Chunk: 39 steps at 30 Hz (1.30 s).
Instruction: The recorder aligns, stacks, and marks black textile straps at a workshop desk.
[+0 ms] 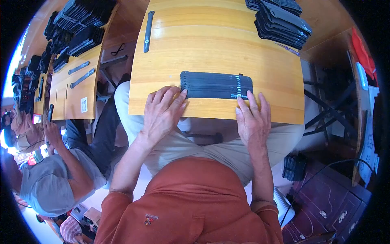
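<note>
Two bare hands rest at the near edge of a wooden table [211, 44], one at each end of a row of flat black strips [215, 85] laid side by side. The left hand [162, 112] lies flat with fingers spread, fingertips touching the row's left end, gripping nothing. The right hand [252, 120] likewise lies open, fingertips on the right end. A stack of black strips [282, 24] sits at the far right corner.

Small white rectangular label [84, 104] stuck on the neighbouring wooden desk [75, 97], near its front edge, left of the grey strips [81, 73]
</note>
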### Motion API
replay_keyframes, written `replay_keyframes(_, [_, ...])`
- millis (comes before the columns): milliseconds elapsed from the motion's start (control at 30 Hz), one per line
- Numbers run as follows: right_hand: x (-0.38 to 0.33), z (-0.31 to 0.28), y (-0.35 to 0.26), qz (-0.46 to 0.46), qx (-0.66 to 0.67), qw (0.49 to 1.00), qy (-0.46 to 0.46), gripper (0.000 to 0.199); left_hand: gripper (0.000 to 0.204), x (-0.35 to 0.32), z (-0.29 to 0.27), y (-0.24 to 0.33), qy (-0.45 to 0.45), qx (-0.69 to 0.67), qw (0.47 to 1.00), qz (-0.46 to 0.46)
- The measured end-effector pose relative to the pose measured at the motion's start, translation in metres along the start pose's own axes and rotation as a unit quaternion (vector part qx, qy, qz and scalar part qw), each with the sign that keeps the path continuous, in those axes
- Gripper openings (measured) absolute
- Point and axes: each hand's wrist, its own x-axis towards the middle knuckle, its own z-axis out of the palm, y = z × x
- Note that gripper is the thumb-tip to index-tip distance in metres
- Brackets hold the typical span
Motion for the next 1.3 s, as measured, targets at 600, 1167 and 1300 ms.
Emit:
replay_keyframes(600, [-0.006,-0.002,0.012,-0.006,-0.047,0.998,-0.051,0.05,0.042,-0.021,-0.007,-0.028,-0.031,-0.111,0.993,0.006])
replay_keyframes(1167, [0.093,0.006,-0.056,-0.1,0.119,0.988,0.003,0.036,0.052,-0.024,-0.005,-0.022,-0.011,-0.115,0.993,-0.026])
replay_keyframes(1300, [0.131,0.03,-0.085,-0.158,0.154,0.975,-0.007,0.033,0.048,-0.02,-0.006,-0.019,-0.022,-0.119,0.992,-0.038])
